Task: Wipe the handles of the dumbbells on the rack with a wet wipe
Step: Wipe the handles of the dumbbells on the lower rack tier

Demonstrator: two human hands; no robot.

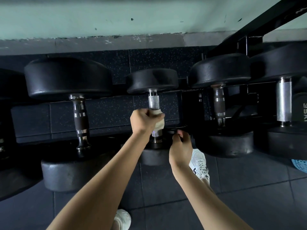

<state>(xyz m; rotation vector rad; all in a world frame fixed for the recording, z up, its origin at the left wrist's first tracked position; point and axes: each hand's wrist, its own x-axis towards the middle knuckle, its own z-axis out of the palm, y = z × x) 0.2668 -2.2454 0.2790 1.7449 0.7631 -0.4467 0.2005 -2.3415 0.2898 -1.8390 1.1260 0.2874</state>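
Left hand (142,120) clenched round crumpled off-white wet wipe (159,124), wrapped on knurled chrome handle (153,102) of middle dumbbell (152,80). Right hand (181,146) curled over black rack rail (182,127) just beside. Five dumbbells racked, leftmost cut off by the picture's edge.

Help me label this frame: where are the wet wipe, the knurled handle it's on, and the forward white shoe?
wet wipe (159,122): head view, on its bunched fold.
knurled handle (153,102): head view, bare knurling above the wipe.
forward white shoe (199,161): head view, laced upper.
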